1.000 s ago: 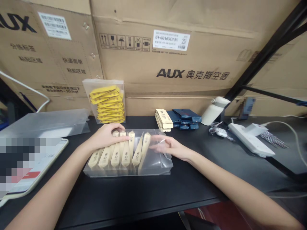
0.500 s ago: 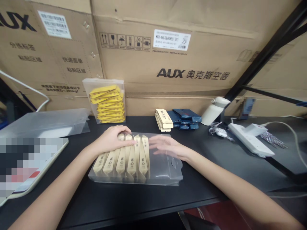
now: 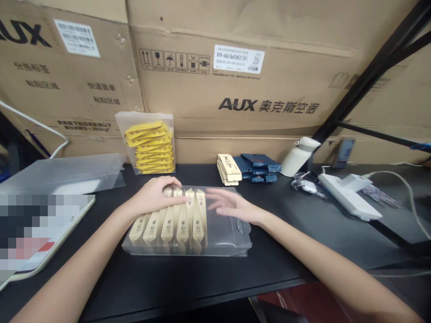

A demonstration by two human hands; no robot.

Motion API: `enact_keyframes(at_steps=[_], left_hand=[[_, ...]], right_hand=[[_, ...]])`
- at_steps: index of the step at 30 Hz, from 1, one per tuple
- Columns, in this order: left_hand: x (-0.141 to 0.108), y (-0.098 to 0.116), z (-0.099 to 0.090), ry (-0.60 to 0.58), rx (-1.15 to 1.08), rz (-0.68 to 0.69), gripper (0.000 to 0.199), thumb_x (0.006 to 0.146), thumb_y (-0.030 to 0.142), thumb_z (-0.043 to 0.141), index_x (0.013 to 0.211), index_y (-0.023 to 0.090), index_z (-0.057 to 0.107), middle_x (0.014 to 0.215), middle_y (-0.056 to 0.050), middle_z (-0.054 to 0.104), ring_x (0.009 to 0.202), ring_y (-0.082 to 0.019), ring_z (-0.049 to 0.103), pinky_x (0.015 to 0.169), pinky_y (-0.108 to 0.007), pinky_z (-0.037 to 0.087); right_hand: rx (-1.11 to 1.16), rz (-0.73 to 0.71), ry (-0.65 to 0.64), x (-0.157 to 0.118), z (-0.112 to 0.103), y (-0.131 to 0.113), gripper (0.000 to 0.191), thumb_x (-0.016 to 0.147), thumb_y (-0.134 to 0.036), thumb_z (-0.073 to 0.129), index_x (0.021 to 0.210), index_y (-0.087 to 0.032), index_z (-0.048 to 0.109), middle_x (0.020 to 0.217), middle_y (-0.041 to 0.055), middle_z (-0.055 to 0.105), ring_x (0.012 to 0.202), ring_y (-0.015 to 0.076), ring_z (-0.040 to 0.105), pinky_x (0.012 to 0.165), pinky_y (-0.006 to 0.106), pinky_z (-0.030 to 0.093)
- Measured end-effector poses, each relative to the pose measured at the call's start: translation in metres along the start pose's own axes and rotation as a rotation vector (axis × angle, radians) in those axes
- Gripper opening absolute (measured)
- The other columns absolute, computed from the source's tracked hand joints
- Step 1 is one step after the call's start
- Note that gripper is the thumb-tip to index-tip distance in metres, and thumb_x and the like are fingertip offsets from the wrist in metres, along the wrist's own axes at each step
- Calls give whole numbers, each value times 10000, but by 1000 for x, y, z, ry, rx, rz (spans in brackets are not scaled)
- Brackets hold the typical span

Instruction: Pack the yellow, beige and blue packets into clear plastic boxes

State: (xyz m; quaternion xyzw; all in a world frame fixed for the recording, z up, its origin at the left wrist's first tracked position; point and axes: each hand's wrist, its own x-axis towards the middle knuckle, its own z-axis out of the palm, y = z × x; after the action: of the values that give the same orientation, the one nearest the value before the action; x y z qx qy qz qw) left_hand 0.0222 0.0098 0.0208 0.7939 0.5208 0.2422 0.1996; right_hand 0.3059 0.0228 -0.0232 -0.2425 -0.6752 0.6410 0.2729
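A clear plastic box (image 3: pixel 220 242) lies on its side on the black table. Several cream paper packets (image 3: pixel 182 224) with dark lettering stand in a row in its left and middle part, while its right part shows no packets. My left hand (image 3: pixel 158 195) grips the box at its far left, thumb across the top over the packets and fingers curled past the far edge. Over the box's right half is my right hand (image 3: pixel 234 205), open and holding nothing, fingers stretched left close to the last packet. I cannot tell whether its fingertips are inside the box or above it.
Behind stands a clear box of yellow packets (image 3: pixel 154 148). Cream packets (image 3: pixel 229 169) and blue packets (image 3: pixel 258 167) are stacked at the back. A white bottle (image 3: pixel 298 157), power strip (image 3: pixel 348 197), clear plastic sheets (image 3: pixel 67 172) and a blurred-out tablet (image 3: pixel 43 237) lie around. Cardboard cartons (image 3: pixel 188 27) wall the back.
My right hand has shifted slightly left in the picture and its thumb stands further from the fingers. The left hand keeps its grip on the box. The view has moved slightly.
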Motion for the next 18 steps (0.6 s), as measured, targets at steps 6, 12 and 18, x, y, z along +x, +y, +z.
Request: enact_keyframes(at_steps=[6,12,18], left_hand=[[0,3,9,-16,35,54,406,731,554,666,973,228,667,1021,-40,706,953,-268,635,829,-367,469],[0,4,9,-14,17,45,402,735,553,670,964,223,665,1014,-40,705,957,-266,634,837,-367,467],[0,2,10,-6,22,45,403,726,554,672,961,227,671,1009,-35,708,950,-266,638,826,-364,470]], right_hand=[[-160,109,250,8,24,-1,360,828,-413,671,1125,-208,657,1116,87,680,775,160,671,459,203,493],[-81,177,335,7,22,-5,302,866,-441,618,1006,-186,700,1050,94,698,784,164,697,475,201,526],[-148,195,340,8,26,-6,342,858,-460,626,1019,-167,698,965,97,709,757,156,683,476,200,521]])
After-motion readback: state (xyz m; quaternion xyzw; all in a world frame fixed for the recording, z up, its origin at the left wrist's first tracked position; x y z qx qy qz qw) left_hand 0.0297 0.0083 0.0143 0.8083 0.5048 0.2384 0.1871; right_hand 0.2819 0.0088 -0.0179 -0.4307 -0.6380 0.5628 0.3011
